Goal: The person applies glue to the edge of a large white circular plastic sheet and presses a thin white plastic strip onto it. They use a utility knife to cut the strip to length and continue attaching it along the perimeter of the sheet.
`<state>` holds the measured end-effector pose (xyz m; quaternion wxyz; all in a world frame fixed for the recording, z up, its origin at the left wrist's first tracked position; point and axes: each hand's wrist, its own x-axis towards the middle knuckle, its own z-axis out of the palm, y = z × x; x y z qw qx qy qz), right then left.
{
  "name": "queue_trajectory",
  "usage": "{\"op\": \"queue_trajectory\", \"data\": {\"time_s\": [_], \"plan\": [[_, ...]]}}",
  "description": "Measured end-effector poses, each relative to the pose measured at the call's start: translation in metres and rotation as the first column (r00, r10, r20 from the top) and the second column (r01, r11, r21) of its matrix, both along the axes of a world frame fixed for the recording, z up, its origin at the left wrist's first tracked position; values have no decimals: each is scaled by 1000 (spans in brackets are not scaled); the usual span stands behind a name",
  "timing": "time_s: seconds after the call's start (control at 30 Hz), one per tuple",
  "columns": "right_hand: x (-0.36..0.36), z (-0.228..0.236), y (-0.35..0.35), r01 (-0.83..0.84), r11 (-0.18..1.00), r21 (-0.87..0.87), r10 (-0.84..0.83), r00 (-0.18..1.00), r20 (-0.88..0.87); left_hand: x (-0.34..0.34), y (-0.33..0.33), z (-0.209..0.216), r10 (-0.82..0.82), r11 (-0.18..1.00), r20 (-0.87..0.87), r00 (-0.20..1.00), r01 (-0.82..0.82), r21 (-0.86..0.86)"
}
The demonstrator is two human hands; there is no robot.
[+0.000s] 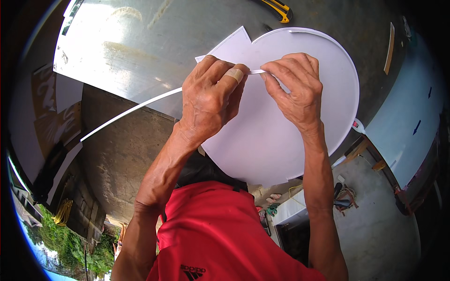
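Note:
A long, narrow white strip runs through my left hand, its free end trailing down to the left. My left fingers, one wrapped with a tan bandage, are closed around it. Just to the right, my right hand pinches the strip's other end between thumb and forefinger. Both hands are raised over a large white rounded sheet with a pointed corner at its upper left. A thin raised rim follows the sheet's right and upper edge, with a break near the top.
A yellow and black utility knife lies beyond the sheet on the metal-topped table. At the right are a small white bottle, a narrow brown strip and a pale blue panel. Cords and tools lie on the floor.

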<state>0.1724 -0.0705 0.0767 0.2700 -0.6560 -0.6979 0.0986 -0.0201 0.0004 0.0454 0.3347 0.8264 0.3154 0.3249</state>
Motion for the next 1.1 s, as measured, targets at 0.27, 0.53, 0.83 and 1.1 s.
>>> {"op": "queue_trajectory", "data": {"time_s": [0.27, 0.53, 0.83, 1.1], "plan": [[-17, -5, -14, 96, 995, 23, -96, 995, 24, -2, -11, 7, 33, 999, -47, 998, -33, -18], [-7, 12, -15, 6, 997, -76, 0, 998, 68, -9, -14, 7, -6, 1000, -13, 1000, 6, 3], [-10, 18, -17, -15, 997, -80, 22, 996, 81, -9, -17, 12, -6, 1000, -11, 1000, 6, 2], [-14, 19, -18, 2, 999, -44, 2, 996, 85, -11, -21, 13, -3, 1000, -19, 1000, 3, 1]]}}
